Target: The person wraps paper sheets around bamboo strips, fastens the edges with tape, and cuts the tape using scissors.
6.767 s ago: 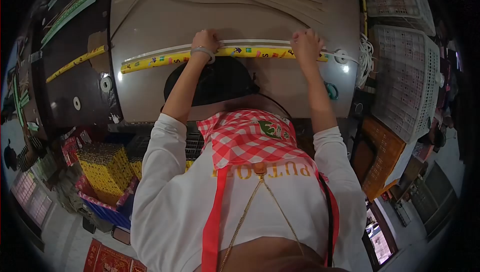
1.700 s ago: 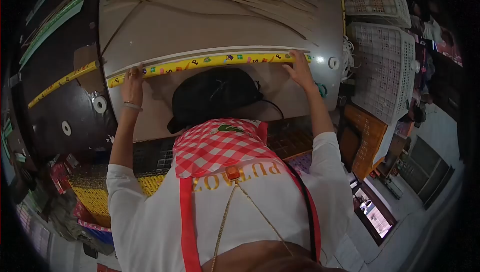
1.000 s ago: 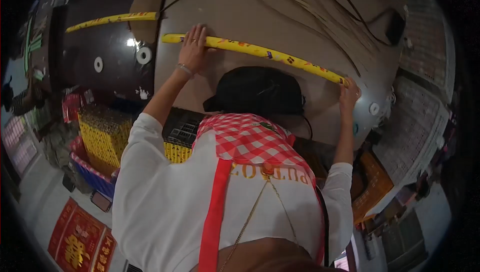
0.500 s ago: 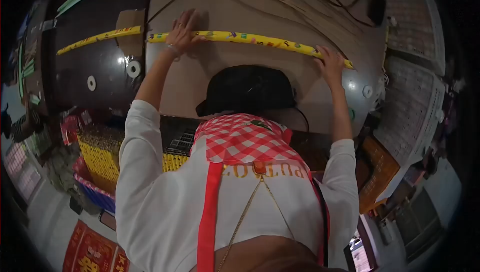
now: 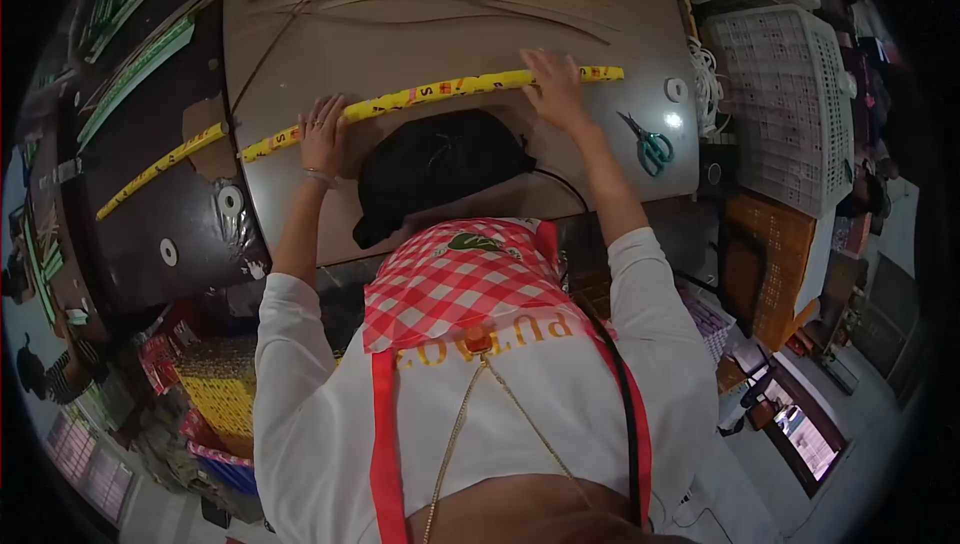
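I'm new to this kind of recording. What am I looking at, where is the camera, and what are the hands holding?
There is no machine here: a person works with two bare hands. The one view comes from a camera on their head, looking down past their checked apron, so their own left is picture left. The left hand and right hand rest on a long yellow patterned tube, fingers extended rather than clenched. It lies across a table. Nearer the person is a black item; I can't tell exactly what. To the right lie scissors and a white roll; thin brown strips lie beyond.
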### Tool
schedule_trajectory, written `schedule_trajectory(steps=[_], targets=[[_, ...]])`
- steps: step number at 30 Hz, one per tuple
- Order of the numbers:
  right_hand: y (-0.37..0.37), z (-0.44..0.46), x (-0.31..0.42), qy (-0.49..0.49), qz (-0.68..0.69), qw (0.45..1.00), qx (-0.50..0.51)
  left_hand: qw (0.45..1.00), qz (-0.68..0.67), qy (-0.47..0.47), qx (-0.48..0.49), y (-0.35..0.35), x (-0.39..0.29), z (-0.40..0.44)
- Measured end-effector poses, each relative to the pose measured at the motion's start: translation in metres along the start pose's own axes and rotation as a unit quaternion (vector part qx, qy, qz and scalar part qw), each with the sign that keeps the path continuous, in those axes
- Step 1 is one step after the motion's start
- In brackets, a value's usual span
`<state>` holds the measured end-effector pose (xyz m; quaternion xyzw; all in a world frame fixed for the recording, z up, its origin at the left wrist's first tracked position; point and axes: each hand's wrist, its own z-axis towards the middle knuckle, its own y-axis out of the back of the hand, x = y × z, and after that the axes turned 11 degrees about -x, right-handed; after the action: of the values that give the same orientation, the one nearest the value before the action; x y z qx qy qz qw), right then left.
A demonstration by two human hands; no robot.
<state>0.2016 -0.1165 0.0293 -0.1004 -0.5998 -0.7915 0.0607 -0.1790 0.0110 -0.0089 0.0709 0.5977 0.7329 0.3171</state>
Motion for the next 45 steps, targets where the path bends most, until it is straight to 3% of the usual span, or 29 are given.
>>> schedule_trajectory(steps=[1,5,10,14,16,20,21,24,26,28,32,34,35,36,37,39,41,42,45], targets=[[-0.003,0.005,0.014,0.035,0.032,0.998,-0.036,1.0,-0.001,-0.003,-0.001,0.0,-0.002,0.002],[-0.033,0.019,0.082,0.109,0.112,0.987,0.044,1.0,0.027,-0.008,0.012,-0.003,-0.001,0.008],[-0.039,0.005,0.054,0.09,0.146,0.985,0.012,0.998,0.047,-0.018,0.029,-0.006,0.005,0.012],[-0.014,-0.03,-0.038,-0.051,0.009,0.998,-0.019,0.998,0.054,-0.013,0.04,-0.004,0.003,0.014],[0.001,-0.047,-0.098,-0.07,-0.147,0.986,-0.045,0.997,0.057,-0.007,0.045,-0.004,0.003,0.012],[0.028,-0.055,-0.159,-0.303,-0.24,0.922,0.007,0.998,0.049,-0.019,0.031,-0.004,0.003,0.007],[0.028,-0.053,-0.154,-0.314,-0.178,0.926,-0.107,0.998,0.049,-0.021,0.023,-0.004,0.002,0.007],[0.029,-0.041,-0.114,-0.236,-0.068,0.952,-0.182,0.997,0.064,-0.017,0.03,-0.007,0.005,0.005],[0.025,-0.039,-0.09,-0.172,-0.082,0.972,-0.141,0.998,0.051,-0.016,0.028,-0.007,0.005,0.005],[0.007,-0.044,-0.08,-0.09,-0.117,0.989,-0.032,0.999,0.037,-0.015,0.036,-0.008,0.007,0.008],[0.005,-0.051,-0.094,-0.097,-0.219,0.97,-0.04,0.997,0.064,0.01,0.034,-0.005,-0.005,0.009],[0.003,-0.049,-0.102,-0.077,-0.188,0.978,-0.044,0.988,0.123,0.082,0.041,-0.01,-0.033,0.022],[0.001,-0.048,-0.105,-0.07,-0.191,0.978,-0.048,0.985,0.138,0.046,0.092,0.019,-0.093,0.051],[-0.001,-0.048,-0.104,-0.063,-0.194,0.978,-0.051,0.998,0.052,0.009,-0.027,-0.006,-0.12,0.059],[0.003,-0.045,-0.1,-0.071,-0.206,0.976,-0.031,0.998,-0.007,0.005,-0.06,-0.018,-0.166,0.07],[-0.001,-0.044,-0.102,-0.066,-0.182,0.98,-0.043,0.989,-0.14,0.008,-0.052,-0.043,-0.257,0.089],[-0.006,-0.048,-0.107,-0.073,-0.126,0.987,-0.063,0.995,-0.1,0.015,0.013,-0.089,-0.308,0.099],[-0.006,-0.047,-0.104,-0.06,-0.118,0.989,-0.062,0.995,-0.078,0.034,0.061,-0.096,-0.317,0.103],[-0.009,-0.052,-0.104,-0.08,-0.128,0.986,-0.071,0.996,-0.003,0.054,0.076,-0.117,-0.293,0.106]])
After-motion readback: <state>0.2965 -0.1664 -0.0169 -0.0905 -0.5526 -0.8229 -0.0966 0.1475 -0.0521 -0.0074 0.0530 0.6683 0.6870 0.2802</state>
